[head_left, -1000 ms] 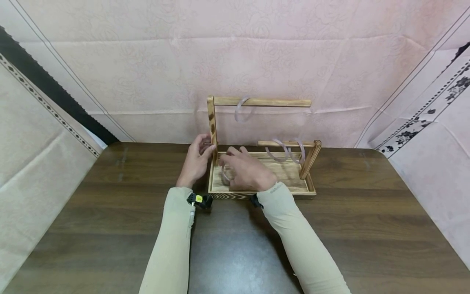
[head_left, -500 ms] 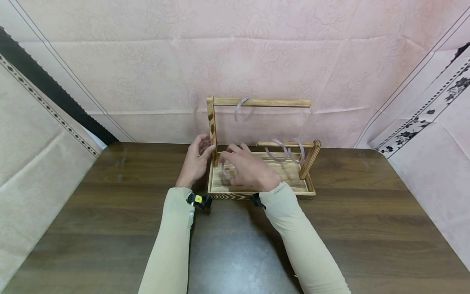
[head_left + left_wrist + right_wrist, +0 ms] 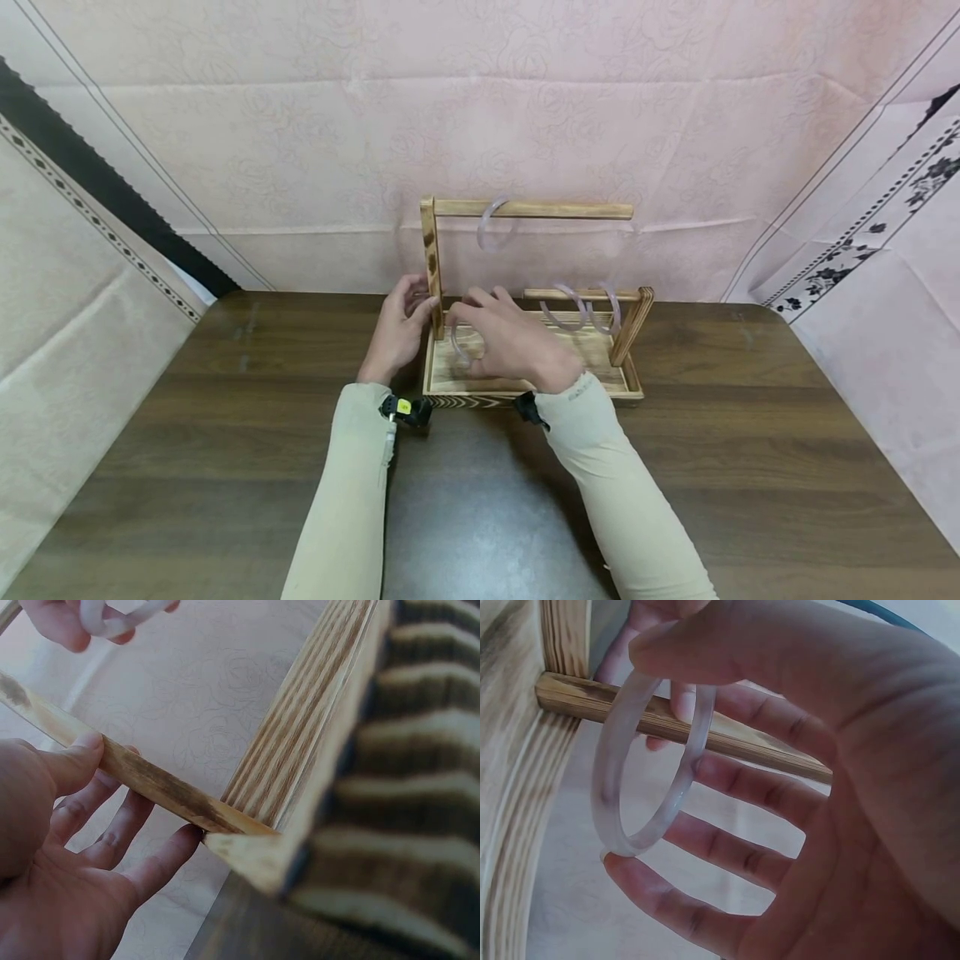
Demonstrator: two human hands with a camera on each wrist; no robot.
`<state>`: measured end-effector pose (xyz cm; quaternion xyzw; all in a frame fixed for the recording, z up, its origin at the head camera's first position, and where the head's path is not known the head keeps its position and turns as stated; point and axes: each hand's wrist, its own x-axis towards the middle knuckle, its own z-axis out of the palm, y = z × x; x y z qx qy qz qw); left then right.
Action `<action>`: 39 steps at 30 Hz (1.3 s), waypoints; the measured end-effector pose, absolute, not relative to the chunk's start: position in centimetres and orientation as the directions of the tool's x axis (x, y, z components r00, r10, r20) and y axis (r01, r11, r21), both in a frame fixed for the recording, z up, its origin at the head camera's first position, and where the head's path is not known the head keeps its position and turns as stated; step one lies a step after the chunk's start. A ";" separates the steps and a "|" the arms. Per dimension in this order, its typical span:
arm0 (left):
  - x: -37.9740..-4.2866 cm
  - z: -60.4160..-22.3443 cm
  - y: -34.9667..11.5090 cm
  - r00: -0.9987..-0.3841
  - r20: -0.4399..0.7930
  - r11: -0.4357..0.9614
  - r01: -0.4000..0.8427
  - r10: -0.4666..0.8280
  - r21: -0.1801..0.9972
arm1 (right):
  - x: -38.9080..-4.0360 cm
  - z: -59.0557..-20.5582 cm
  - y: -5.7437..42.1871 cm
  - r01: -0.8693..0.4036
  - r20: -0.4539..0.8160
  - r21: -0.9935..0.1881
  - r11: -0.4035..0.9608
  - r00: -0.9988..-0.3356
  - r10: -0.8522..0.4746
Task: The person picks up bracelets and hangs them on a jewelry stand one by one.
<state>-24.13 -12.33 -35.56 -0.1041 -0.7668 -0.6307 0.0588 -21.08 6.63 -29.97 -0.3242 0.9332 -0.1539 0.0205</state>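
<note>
A wooden rack [image 3: 432, 258] with a tray base stands near the table's back edge. My left hand [image 3: 399, 329] holds its tall left post [image 3: 150, 780] low down, thumb on one side and fingers behind. Over the left part of the tray, my right hand [image 3: 512, 339] grips a pale, translucent bangle [image 3: 615, 772] between its thumb and spread fingertips. The bangle stands on edge and overlaps the post in the right wrist view. One more bangle [image 3: 487, 229] hangs from the rack's upper bar [image 3: 555, 209]. Two bangles [image 3: 573, 321] hang on the short lower bar [image 3: 534, 294].
The lower bar juts leftward from a slanted right post [image 3: 632, 327]. A patterned pink cloth [image 3: 300, 150] hangs right behind the rack. The dark wooden table [image 3: 225, 433] stretches to both sides and in front.
My right hand has risen slightly and its wrist has shifted right, with the bangle still in its fingers. The left hand stays on the post.
</note>
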 end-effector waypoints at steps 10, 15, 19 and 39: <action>-24.0 -35.4 -12.3 -0.975 0.204 0.182 0.217 0.084 0.959 | -20.3 -28.8 7.2 -0.601 0.111 -0.306 0.739 -0.793 -0.599; -24.0 -35.2 -12.2 -0.976 0.201 0.198 0.214 0.085 0.957 | -19.9 -28.1 7.4 -0.610 0.135 -0.295 0.735 -0.788 -0.600; -24.4 -35.7 -12.3 -0.977 0.196 0.213 0.209 0.079 0.954 | -19.6 -27.7 7.5 -0.617 0.151 -0.298 0.729 -0.784 -0.602; -26.0 -38.2 -12.9 -0.967 0.244 0.189 0.254 0.071 0.949 | -19.9 -26.9 8.5 -0.700 0.301 -0.295 0.650 -0.714 -0.633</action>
